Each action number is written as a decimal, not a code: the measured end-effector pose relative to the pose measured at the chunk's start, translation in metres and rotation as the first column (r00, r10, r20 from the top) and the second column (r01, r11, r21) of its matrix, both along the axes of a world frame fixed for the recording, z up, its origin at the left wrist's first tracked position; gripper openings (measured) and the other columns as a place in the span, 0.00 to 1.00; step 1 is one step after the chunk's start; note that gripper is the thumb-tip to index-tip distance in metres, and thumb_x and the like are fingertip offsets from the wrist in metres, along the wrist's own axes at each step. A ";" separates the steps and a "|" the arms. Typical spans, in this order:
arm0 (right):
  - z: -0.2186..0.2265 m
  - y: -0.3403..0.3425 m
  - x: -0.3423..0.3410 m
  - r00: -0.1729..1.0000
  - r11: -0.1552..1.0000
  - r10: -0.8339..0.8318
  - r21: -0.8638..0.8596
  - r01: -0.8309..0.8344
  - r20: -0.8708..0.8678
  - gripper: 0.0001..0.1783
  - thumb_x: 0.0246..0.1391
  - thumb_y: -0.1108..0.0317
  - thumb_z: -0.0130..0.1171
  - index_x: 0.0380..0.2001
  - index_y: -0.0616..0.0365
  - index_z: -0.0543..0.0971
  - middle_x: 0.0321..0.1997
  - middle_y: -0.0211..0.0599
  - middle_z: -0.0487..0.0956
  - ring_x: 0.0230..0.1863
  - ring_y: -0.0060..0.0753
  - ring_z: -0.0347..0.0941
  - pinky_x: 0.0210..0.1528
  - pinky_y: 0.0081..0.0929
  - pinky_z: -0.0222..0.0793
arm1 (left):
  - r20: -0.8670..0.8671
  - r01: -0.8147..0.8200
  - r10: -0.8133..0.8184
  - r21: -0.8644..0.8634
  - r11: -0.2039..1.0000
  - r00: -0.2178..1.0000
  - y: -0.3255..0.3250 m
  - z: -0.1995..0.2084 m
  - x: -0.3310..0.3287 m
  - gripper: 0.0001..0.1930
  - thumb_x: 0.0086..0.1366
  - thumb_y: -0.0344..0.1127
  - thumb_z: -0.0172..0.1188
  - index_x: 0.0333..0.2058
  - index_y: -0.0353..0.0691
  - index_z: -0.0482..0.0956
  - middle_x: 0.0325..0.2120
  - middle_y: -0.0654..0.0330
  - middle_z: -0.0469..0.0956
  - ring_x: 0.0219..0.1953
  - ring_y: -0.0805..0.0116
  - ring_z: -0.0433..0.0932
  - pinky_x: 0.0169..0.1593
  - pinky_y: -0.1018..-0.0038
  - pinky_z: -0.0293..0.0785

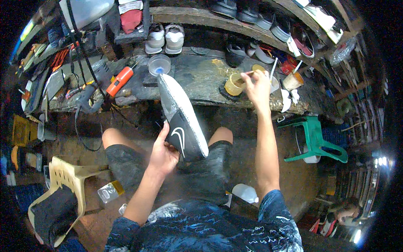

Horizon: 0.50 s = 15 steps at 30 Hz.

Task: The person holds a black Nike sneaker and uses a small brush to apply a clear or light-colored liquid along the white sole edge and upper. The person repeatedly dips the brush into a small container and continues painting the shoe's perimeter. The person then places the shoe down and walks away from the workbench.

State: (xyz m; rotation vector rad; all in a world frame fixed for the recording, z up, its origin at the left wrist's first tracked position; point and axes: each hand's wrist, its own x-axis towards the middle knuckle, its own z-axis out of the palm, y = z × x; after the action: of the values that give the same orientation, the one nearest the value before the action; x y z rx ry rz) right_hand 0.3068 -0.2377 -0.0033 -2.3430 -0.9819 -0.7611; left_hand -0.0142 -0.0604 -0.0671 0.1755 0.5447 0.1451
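Note:
My left hand (164,152) grips a dark grey sneaker (178,122) by its side, above my lap. The sneaker is turned on its side, with its pale, whitish underside facing up and right. No outsole shows on that underside. Over the workbench, my right hand (257,86) pinches a thin stick-like tool (248,72), perhaps a brush, at the mouth of a yellowish jar (234,85). The tool's lower end is hidden in or behind the jar. Behind the jar lies a round yellow lid (257,67).
On the wooden bench (197,80) stand a clear round tub (159,65), an orange tool (120,81), a heat-gun-like grey tool (90,98) and a brush-filled pot (293,81). Grey sneakers (173,40) sit behind. A green stool (315,140) and a cream chair (69,176) flank me.

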 end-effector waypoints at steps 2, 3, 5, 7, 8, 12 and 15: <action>-0.002 -0.008 0.003 1.000 0.980 -0.019 0.200 0.020 -0.005 0.13 0.58 0.60 0.71 0.35 0.60 0.88 0.32 0.38 0.84 0.37 0.34 0.74 0.43 0.33 0.70 | 0.014 -0.001 0.000 0.082 0.997 1.000 -0.003 0.000 -0.003 0.25 0.76 0.58 0.54 0.58 0.44 0.78 0.51 0.59 0.84 0.53 0.59 0.82 0.61 0.56 0.78; -0.004 -0.012 0.003 0.944 0.916 -0.182 0.303 0.264 -0.274 0.18 0.60 0.54 0.68 0.35 0.61 0.88 0.35 0.45 0.85 0.41 0.42 0.78 0.47 0.38 0.72 | 0.026 -0.007 0.004 0.113 0.994 1.000 -0.005 -0.001 -0.005 0.26 0.76 0.58 0.53 0.58 0.45 0.78 0.50 0.60 0.84 0.53 0.60 0.82 0.61 0.57 0.78; -0.007 -0.020 -0.005 0.871 0.868 0.027 0.443 0.222 -0.490 0.18 0.63 0.55 0.68 0.41 0.63 0.87 0.40 0.43 0.86 0.42 0.33 0.80 0.50 0.32 0.74 | 0.030 0.008 -0.013 0.145 0.989 0.999 -0.005 -0.006 -0.007 0.26 0.76 0.58 0.53 0.60 0.46 0.77 0.52 0.62 0.83 0.54 0.63 0.81 0.60 0.62 0.78; -0.009 -0.024 -0.018 0.885 0.801 0.062 0.552 0.232 -0.462 0.17 0.64 0.59 0.67 0.44 0.64 0.87 0.44 0.39 0.87 0.45 0.25 0.80 0.52 0.27 0.74 | 0.099 -0.039 0.016 0.237 0.971 0.995 -0.003 -0.013 -0.007 0.25 0.76 0.57 0.53 0.60 0.46 0.77 0.52 0.63 0.83 0.54 0.64 0.81 0.60 0.63 0.77; -0.008 -0.024 -0.026 0.942 0.798 0.018 0.573 0.188 -0.334 0.14 0.66 0.62 0.65 0.44 0.64 0.87 0.42 0.36 0.87 0.45 0.24 0.79 0.53 0.26 0.74 | 0.078 -0.064 0.044 0.278 0.958 0.996 -0.002 -0.016 -0.006 0.24 0.77 0.55 0.53 0.61 0.46 0.76 0.53 0.64 0.82 0.53 0.66 0.81 0.59 0.63 0.77; 0.000 -0.025 -0.059 0.950 0.897 0.065 0.436 0.079 -0.306 0.09 0.64 0.66 0.66 0.41 0.61 0.87 0.42 0.35 0.88 0.43 0.30 0.82 0.51 0.28 0.74 | 0.035 -0.146 0.147 0.460 0.876 0.989 0.002 -0.021 -0.009 0.20 0.73 0.40 0.64 0.59 0.43 0.74 0.47 0.63 0.80 0.49 0.70 0.79 0.57 0.70 0.74; 0.010 -0.030 -0.075 1.000 0.996 0.028 0.087 -0.029 0.010 0.06 0.61 0.69 0.67 0.39 0.58 0.86 0.39 0.35 0.87 0.43 0.36 0.81 0.50 0.32 0.72 | 0.061 -0.170 0.174 0.669 0.724 0.983 0.002 -0.015 -0.013 0.24 0.71 0.39 0.65 0.62 0.41 0.70 0.47 0.62 0.78 0.49 0.72 0.76 0.57 0.73 0.72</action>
State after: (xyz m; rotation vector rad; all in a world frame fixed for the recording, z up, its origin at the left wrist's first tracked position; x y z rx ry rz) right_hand 0.2313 -0.2681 0.0068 -2.2482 -0.9640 -0.7875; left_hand -0.0276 -0.0589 -0.0822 0.8422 0.4935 0.5298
